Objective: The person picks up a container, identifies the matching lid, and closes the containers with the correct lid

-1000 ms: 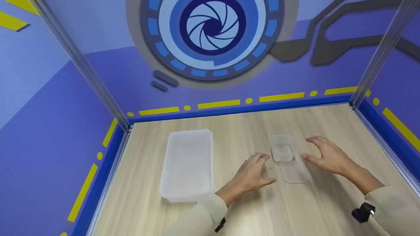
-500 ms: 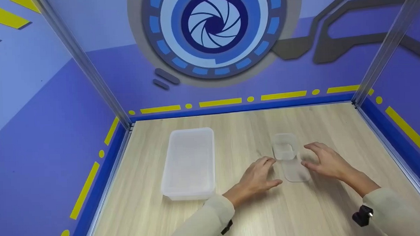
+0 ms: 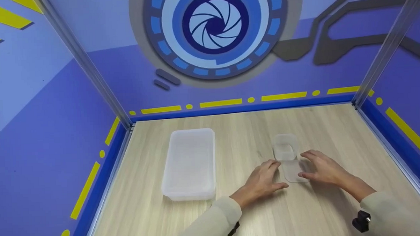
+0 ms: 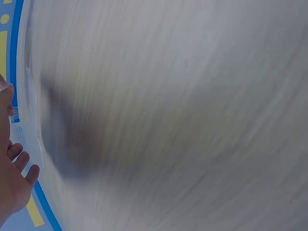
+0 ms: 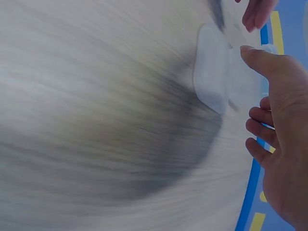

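A small clear plastic container [image 3: 284, 153] stands on the right half of the table. Its flat translucent lid [image 3: 293, 171] lies just in front, with its far edge right at the container's base. To the left of the lid, my left hand [image 3: 262, 182] has its fingers extended and thumb spread, holding nothing. On the other side, my right hand [image 3: 324, 169] is likewise spread, its thumb tip overlapping the lid's right edge in the head view. The right wrist view shows the lid [image 5: 211, 72] beyond the thumb of the right hand [image 5: 288, 125].
A large translucent plastic box [image 3: 190, 162] with a lid on it stands on the left of the wood-grain table [image 3: 245, 130]. Blue-purple printed panels [image 3: 229, 75] wall in the back and both sides, with metal posts [image 3: 85, 63] at the corners.
My left hand has moved right, closer to the lid. My right hand has come nearer the viewer and slightly left, beside the lid. Container and lid stay in place.
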{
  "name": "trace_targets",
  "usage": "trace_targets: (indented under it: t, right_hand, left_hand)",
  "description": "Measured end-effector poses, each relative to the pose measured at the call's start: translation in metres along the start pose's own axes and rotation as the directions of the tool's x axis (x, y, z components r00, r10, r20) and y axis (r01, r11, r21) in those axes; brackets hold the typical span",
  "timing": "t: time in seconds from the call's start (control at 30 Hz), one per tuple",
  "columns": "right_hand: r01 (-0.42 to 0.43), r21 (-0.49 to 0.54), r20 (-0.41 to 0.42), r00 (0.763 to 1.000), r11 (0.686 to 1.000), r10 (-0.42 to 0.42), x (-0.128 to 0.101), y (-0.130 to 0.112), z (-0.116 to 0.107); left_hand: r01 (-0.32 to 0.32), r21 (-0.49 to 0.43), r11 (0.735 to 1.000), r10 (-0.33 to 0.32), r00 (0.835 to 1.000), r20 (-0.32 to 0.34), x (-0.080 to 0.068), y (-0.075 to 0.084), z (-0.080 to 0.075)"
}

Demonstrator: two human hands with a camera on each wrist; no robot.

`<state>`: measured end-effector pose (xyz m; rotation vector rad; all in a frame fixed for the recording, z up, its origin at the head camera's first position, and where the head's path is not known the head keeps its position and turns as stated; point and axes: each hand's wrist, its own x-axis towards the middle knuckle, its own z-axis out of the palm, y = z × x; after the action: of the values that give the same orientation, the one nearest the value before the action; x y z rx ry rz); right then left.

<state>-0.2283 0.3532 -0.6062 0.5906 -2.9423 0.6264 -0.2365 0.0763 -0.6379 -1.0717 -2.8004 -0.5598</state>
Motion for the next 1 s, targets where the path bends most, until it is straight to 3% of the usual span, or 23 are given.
trace_targets:
  t: [0.37, 0.67, 1.0]
  right_hand:
    - [-0.015, 0.000, 0.050, 0.999, 1.000, 0.015, 0.000, 0.001, 0.010]
    - [-0.028, -0.015, 0.073, 0.997, 0.999, 0.029, -0.004, 0.005, 0.016]
    - [0.041, -0.043, 0.048, 0.998, 0.998, -0.039, -0.003, 0.007, 0.023]
  left_hand:
    - [0.031, 0.019, 0.999, -0.032, 0.999, 0.006, 0.004, 0.002, 0.015]
    - [-0.001, 0.067, 0.998, 0.000, 1.000, 0.007, 0.008, 0.007, 0.021]
    - [0.022, 0.100, 0.995, -0.025, 0.999, 0.033, 0.015, 0.012, 0.024]
